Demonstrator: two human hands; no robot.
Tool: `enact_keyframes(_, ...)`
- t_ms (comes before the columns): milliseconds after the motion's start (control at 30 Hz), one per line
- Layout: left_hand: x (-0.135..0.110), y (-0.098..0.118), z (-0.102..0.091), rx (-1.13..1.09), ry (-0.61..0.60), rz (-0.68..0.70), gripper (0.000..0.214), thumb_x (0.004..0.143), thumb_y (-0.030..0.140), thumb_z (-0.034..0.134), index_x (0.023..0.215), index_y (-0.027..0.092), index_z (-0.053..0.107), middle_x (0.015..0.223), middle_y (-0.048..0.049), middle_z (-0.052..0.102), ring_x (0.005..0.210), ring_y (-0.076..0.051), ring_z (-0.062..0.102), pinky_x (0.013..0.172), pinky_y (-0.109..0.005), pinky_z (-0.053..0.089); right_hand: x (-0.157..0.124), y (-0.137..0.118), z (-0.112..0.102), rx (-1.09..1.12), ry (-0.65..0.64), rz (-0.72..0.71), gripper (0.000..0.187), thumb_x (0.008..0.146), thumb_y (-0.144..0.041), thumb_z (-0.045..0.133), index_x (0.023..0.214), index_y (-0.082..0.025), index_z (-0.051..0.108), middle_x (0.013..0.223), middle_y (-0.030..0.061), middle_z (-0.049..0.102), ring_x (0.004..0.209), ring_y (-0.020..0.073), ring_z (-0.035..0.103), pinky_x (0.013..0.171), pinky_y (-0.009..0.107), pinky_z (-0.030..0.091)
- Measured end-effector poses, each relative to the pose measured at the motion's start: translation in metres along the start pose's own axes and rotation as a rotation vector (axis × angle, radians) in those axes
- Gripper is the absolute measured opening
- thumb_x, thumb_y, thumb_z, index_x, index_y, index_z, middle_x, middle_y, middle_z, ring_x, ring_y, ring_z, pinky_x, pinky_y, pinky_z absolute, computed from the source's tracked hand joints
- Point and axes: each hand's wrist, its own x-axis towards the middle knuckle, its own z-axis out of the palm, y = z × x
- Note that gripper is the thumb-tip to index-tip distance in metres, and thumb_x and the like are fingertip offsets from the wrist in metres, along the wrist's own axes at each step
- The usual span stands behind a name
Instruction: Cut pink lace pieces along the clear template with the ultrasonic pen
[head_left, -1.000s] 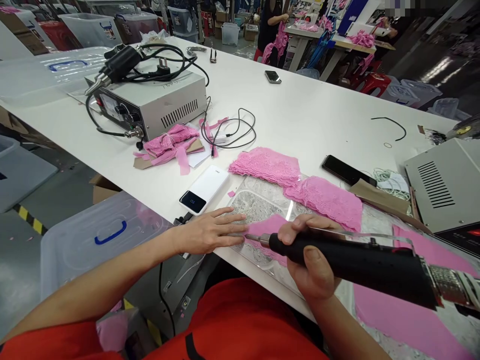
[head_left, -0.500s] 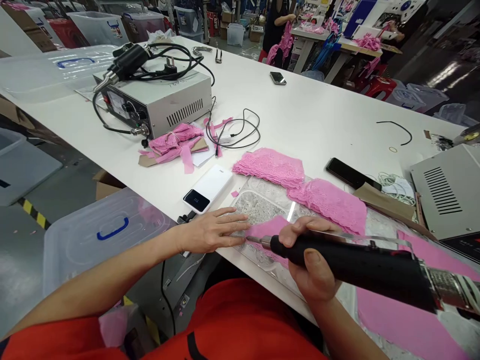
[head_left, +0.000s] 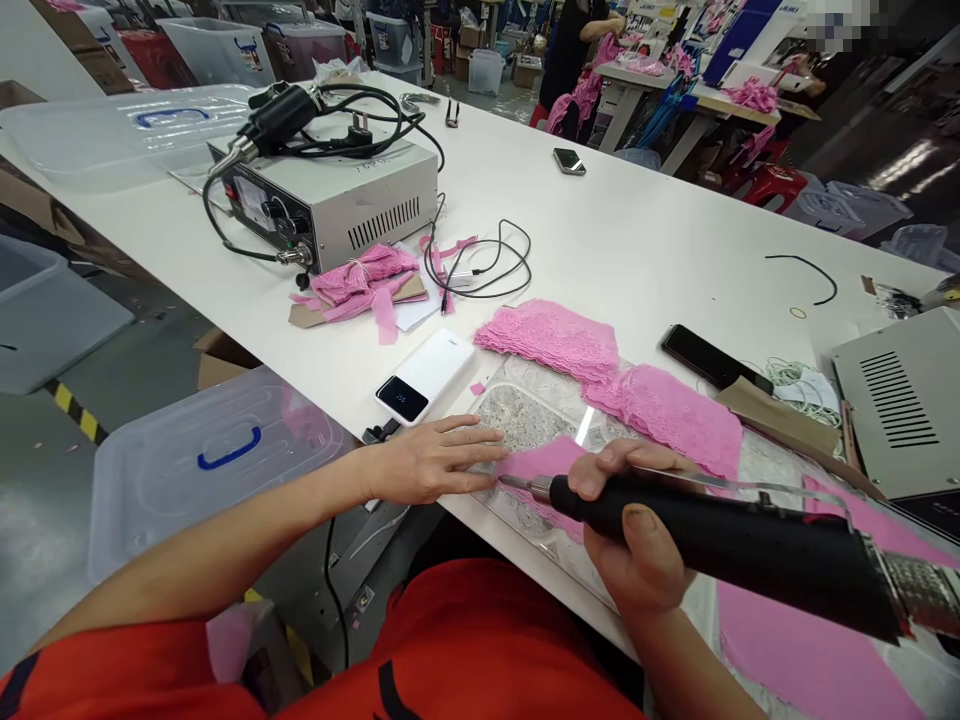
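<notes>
My left hand (head_left: pixel 431 462) lies flat with its fingers stretched out, their tips at the left edge of a small pink fabric piece (head_left: pixel 544 460). In my right hand (head_left: pixel 649 550) is a thick black-handled tool (head_left: pixel 720 535) with a slim pointed metal tip. That tip meets the fabric edge close to my left fingertips; whether it presses in is too small to tell. Beneath the fabric, a clear tray (head_left: pixel 517 408) has a speckled, grainy surface. Just behind it are two stacks of pink lace pieces, a left stack (head_left: pixel 551 335) and a right stack (head_left: pixel 671 415).
A white power bank (head_left: pixel 439 365) and a black phone (head_left: pixel 712 355) flank the work. Farther back stands a grey control box (head_left: pixel 367 205) with cables and a similar tool on top. Another grey box (head_left: pixel 896 390) is at right. Larger pink sheets (head_left: pixel 802 640) lie below the tool.
The whole view has shifted slightly right and down. Both hands, the tool and the fabric keep almost the same positions relative to each other.
</notes>
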Motion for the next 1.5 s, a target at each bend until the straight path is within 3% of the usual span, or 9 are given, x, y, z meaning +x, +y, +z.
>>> enact_keyframes(367, 0.001, 0.001, -0.003, -0.014, 0.037, 0.011, 0.028, 0.098, 0.016, 0.041, 0.115, 0.016, 0.063, 0.139, -0.0132, 0.054, 0.14, -0.024, 0.037, 0.115, -0.045, 0.033, 0.004, -0.005, -0.007, 0.023, 0.07, -0.013, 0.021, 0.077, -0.025, 0.061, 0.098, -0.023, 0.061, 0.086, -0.0009, 0.058, 0.062, 0.01, 0.058, 0.06, 0.03, 0.051)
enact_keyframes(467, 0.001, -0.002, -0.004, -0.064, 0.028, 0.015, 0.033, 0.097, 0.013, 0.038, 0.121, 0.017, 0.06, 0.142, -0.0111, 0.051, 0.142, -0.023, 0.033, 0.117, -0.045, 0.029, 0.004, -0.019, -0.028, -0.013, 0.163, -0.005, 0.02, 0.075, -0.026, 0.06, 0.094, -0.022, 0.063, 0.083, -0.0009, 0.058, 0.057, 0.0094, 0.057, 0.055, 0.028, 0.049)
enact_keyframes(667, -0.003, -0.012, 0.006, -0.104, 0.095, 0.033, 0.044, 0.094, 0.008, 0.04, 0.134, 0.022, 0.05, 0.145, -0.0064, 0.048, 0.142, -0.021, 0.032, 0.119, -0.044, 0.025, -0.016, -0.062, -0.091, -0.157, 0.415, -0.012, 0.022, 0.067, -0.027, 0.056, 0.085, -0.018, 0.066, 0.074, -0.0007, 0.057, 0.05, 0.0077, 0.051, 0.046, 0.025, 0.042)
enact_keyframes(800, -0.003, -0.014, 0.006, -0.114, 0.069, 0.022, 0.048, 0.092, 0.006, 0.04, 0.135, 0.026, 0.05, 0.146, -0.0043, 0.046, 0.141, -0.021, 0.035, 0.119, -0.044, 0.026, -0.033, -0.078, -0.112, -0.214, 0.489, -0.051, 0.022, 0.067, -0.027, 0.054, 0.083, -0.018, 0.066, 0.071, -0.0006, 0.056, 0.049, 0.0079, 0.049, 0.044, 0.024, 0.04)
enact_keyframes(1300, 0.001, -0.008, -0.001, -0.092, 0.038, 0.003, 0.051, 0.089, 0.0, 0.042, 0.134, 0.021, 0.048, 0.147, -0.01, 0.045, 0.141, -0.023, 0.034, 0.117, -0.048, 0.029, -0.043, -0.076, -0.116, -0.254, 0.517, -0.005, 0.022, 0.063, -0.028, 0.055, 0.081, -0.02, 0.064, 0.071, -0.001, 0.055, 0.047, 0.0083, 0.048, 0.043, 0.026, 0.04)
enact_keyframes(1400, 0.004, -0.005, -0.004, -0.07, 0.024, 0.009, 0.044, 0.09, 0.0, 0.041, 0.129, 0.017, 0.052, 0.142, -0.0137, 0.051, 0.142, -0.023, 0.033, 0.117, -0.048, 0.029, -0.042, -0.076, -0.112, -0.269, 0.592, 0.002, 0.023, 0.057, -0.029, 0.053, 0.076, -0.02, 0.064, 0.068, -0.0009, 0.052, 0.05, 0.0098, 0.046, 0.041, 0.026, 0.037)
enact_keyframes(1500, 0.005, -0.002, -0.005, -0.049, 0.005, 0.008, 0.034, 0.093, 0.007, 0.042, 0.123, 0.015, 0.056, 0.139, -0.0155, 0.053, 0.142, -0.024, 0.033, 0.116, -0.047, 0.031, -0.047, -0.076, -0.113, -0.264, 0.766, 0.025, 0.018, 0.049, -0.026, 0.054, 0.065, -0.021, 0.061, 0.069, -0.0002, 0.046, 0.06, 0.0127, 0.047, 0.041, 0.026, 0.033)
